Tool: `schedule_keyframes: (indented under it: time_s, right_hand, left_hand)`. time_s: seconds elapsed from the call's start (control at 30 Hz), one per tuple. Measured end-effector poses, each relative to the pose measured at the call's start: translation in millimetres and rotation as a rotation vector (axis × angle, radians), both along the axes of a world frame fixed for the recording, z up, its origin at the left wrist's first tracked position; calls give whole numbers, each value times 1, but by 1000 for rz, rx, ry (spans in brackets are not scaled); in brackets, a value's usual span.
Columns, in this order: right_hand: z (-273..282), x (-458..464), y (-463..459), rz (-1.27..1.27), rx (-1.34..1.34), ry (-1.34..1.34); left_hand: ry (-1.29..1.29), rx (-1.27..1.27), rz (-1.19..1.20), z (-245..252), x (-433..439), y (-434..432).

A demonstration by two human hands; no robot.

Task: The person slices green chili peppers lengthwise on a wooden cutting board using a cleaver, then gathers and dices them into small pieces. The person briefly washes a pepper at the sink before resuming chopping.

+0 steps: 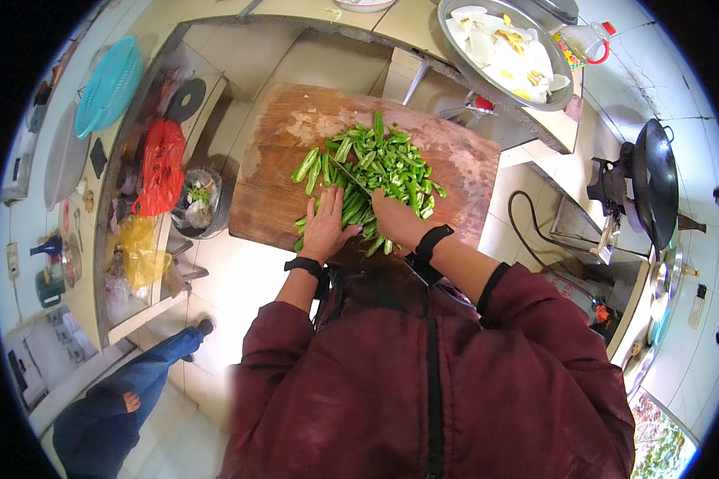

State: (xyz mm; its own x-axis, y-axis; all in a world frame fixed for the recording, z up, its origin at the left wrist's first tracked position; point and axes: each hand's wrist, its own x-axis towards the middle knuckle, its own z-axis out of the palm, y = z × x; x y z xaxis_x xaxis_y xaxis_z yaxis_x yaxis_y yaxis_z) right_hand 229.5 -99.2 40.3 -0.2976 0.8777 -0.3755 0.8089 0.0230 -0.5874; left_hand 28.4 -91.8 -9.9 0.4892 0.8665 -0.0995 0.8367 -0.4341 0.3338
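Note:
A heap of sliced green peppers [389,161] lies on a worn wooden cutting board [269,143] in front of me. My right hand [395,218] grips a kitchen knife [352,177], whose blade angles up and left into the heap. The knife's handle is hidden in the fist. My left hand [326,221] rests palm down on pepper pieces just left of the blade, fingers pointing away from me and thumb spread. Longer split pepper pieces [308,167] lie beyond its fingertips at the left of the heap.
A metal basin [566,99] of pale slices stands at the back right. On the right is a black wok [656,179] above a burner. A waste bucket [218,209] and red plastic bag [162,161] are on the left. Another person [114,401] is at the lower left.

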Motion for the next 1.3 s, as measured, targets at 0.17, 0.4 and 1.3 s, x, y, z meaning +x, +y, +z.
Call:
schedule_keyframes:
  time_s: [0.17, 0.4, 1.3]
  right_hand:
    - [-9, 7, 9, -123, -32, -16]
    - [20, 10, 4, 54, 63, -2]
    - [0, -6, 18, 6, -27, -27]
  left_hand:
    - [-33, 27, 3, 3, 1, 1]
    - [-61, 52, 4, -3, -1, -2]
    - [-155, 149, -1, -10, -2, -7]
